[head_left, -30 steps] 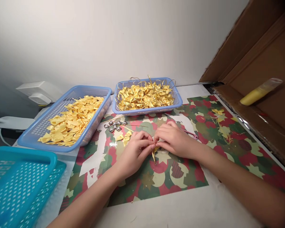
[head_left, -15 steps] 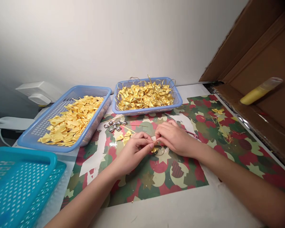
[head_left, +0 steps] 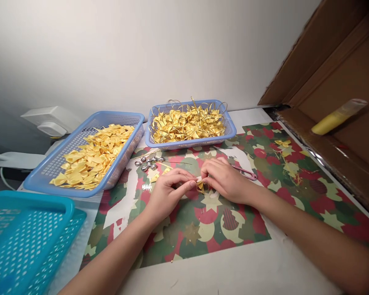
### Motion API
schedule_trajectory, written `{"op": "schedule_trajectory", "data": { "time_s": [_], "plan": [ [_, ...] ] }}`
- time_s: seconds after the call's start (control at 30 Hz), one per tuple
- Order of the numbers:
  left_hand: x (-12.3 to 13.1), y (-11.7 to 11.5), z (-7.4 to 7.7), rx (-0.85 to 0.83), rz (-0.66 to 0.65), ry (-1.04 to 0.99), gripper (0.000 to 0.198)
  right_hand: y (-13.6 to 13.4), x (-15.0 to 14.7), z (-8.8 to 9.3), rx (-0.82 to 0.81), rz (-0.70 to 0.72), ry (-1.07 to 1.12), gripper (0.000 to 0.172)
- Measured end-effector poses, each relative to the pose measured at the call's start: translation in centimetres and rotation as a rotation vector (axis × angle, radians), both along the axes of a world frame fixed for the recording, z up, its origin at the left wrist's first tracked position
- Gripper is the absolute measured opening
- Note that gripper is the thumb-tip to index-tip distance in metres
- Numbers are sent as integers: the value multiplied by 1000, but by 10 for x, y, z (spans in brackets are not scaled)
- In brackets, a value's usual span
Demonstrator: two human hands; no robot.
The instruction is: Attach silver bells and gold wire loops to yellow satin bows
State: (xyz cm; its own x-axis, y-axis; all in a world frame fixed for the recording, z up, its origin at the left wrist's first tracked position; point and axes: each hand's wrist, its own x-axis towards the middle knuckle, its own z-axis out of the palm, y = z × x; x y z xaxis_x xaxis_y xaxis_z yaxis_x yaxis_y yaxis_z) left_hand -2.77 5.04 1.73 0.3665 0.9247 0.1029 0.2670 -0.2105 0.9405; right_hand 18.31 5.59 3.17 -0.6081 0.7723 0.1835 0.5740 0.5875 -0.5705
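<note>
Above the patterned mat, my left hand (head_left: pixel 172 189) and my right hand (head_left: pixel 224 180) meet fingertip to fingertip. Between them is a small yellow ribbon bow (head_left: pixel 201 187) with a gold cord loop, pinched by the fingers of both hands and partly hidden. Beyond my left hand lie several silver jingle bells (head_left: pixel 150 163) and another yellow bow (head_left: pixel 155 177), mostly covered by that hand. A thin gold cord (head_left: pixel 180 162) stretches past the bells. Just right of my right hand rests a pink-handled tool (head_left: pixel 248 174), its far end hidden.
A blue basket of yellow bows (head_left: pixel 83 191) stands at left, and another blue basket of bows with gold loops (head_left: pixel 190 143) at the back. A teal basket (head_left: pixel 70 209) is near left. Cardboard (head_left: pixel 335 82) with a yellow-filled tube (head_left: pixel 338 119) borders the right.
My left hand has shifted slightly left and now covers more of the loose bow. The held bow has turned between my fingers, and more of the pink-handled tool shows.
</note>
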Motion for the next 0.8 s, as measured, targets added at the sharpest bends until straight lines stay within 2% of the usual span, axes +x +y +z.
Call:
{"op": "schedule_trajectory", "data": {
  "time_s": [0.23,0.43,0.57,0.8],
  "plan": [
    [4,-3,3,247,-60,240,28,1,0,-4,-6,17,-35,14],
    [7,-4,1,339,-63,427,30,0,0,-2,-37,15,-46,14],
    [11,-6,0,290,-86,393,30,0,1,1,-87,18,-21,14],
    [14,-7,-2,110,-33,150,23,1,5,6,-173,7,40,13]
  ]
}}
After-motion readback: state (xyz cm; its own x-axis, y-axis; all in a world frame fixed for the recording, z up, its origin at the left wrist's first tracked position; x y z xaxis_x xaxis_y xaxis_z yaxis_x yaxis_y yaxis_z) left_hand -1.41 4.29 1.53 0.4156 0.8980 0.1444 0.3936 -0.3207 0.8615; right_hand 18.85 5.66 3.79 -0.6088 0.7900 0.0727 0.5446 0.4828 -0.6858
